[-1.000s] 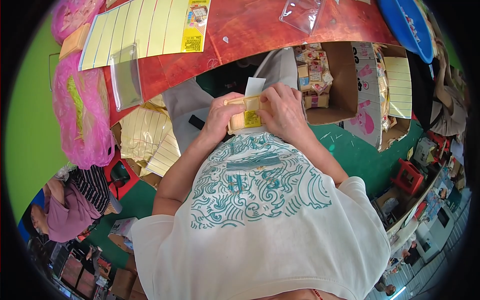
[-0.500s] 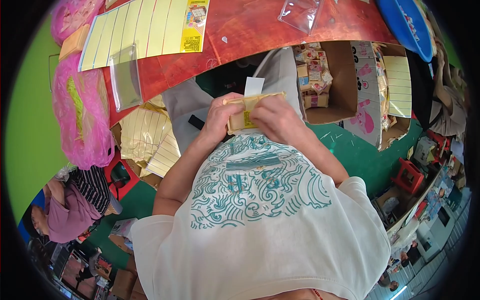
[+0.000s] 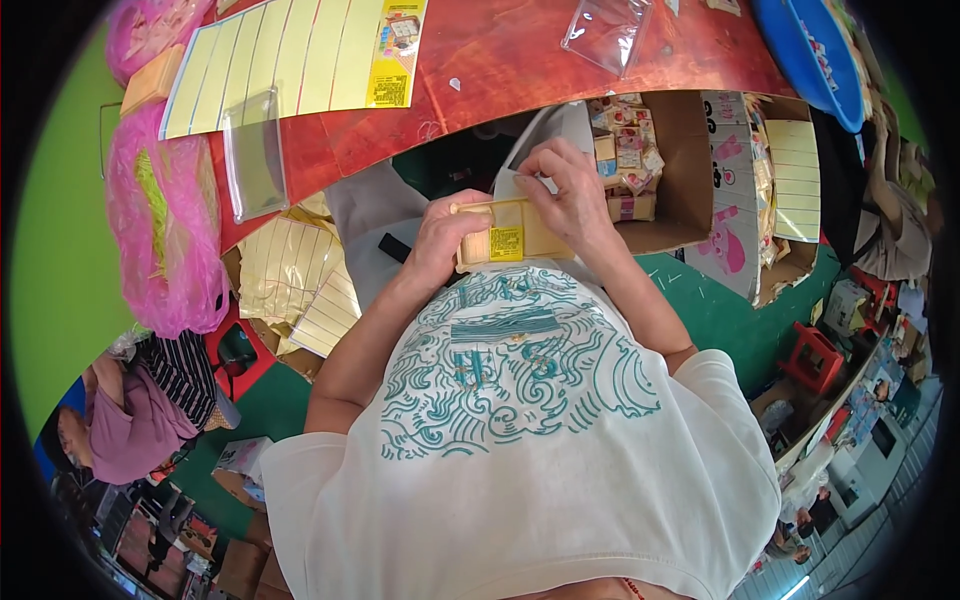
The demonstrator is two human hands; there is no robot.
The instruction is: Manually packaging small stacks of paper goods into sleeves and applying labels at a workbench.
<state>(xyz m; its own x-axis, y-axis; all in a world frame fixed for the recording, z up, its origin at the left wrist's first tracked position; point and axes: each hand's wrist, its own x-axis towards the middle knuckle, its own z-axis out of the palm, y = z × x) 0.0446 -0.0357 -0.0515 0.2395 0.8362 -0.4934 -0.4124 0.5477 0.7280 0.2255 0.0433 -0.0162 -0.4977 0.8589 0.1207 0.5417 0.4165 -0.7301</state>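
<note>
My left hand [image 3: 440,238] is closed on the left end of a small, shallow, pale-yellow box [image 3: 545,240], held in front of my shirt. Inside it, a light wood-coloured piece and a bright yellow printed label [image 3: 507,243] show. A white slip [image 3: 506,186] stands up from the box's far edge. The thumb and fingertips of my right hand [image 3: 568,195] pinch at the slip's right edge, while the rest of that hand is above the box's right part. My right fingers partly cover the box's far right corner.
Ahead is a red table [image 3: 480,60] with a lined yellow sheet [image 3: 290,60], a clear plastic tray [image 3: 254,150] and another clear tray [image 3: 607,35]. A carton of small packs [image 3: 628,150] stands at right. A pink plastic bag [image 3: 165,230] hangs at left, near a seated person [image 3: 140,410].
My right hand has lifted from inside the box up to the white slip at its far edge. My left hand still holds the box, and more of its inside shows.
</note>
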